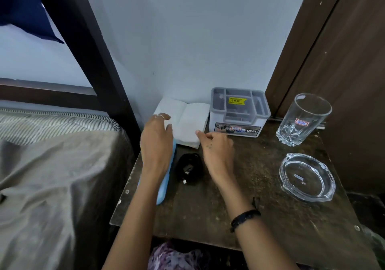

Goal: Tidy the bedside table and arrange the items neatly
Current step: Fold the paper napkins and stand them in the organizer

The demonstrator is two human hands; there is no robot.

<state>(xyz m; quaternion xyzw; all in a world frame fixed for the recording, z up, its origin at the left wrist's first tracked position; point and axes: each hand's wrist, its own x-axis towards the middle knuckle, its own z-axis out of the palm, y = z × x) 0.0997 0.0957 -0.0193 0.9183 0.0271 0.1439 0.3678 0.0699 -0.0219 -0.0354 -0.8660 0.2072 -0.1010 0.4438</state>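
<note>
A dark worn bedside table [260,203] fills the lower middle of the head view. A stack of white tissues [187,119] lies at its back left corner. My left hand [156,142] rests flat at the stack's left edge, over a light blue flat object [164,184]. My right hand [214,146] touches the stack's front right corner with its fingertips, fingers loosely curled. A coiled black cable [188,168] lies between my wrists. A grey and white plastic organiser box [239,113] stands to the right of the tissues.
A clear drinking glass [302,119] stands upright at the back right, with a glass ashtray [307,178] in front of it. A bed with grey sheets [52,176] borders the table's left side. A dark bed post and a brown wooden door frame flank the wall.
</note>
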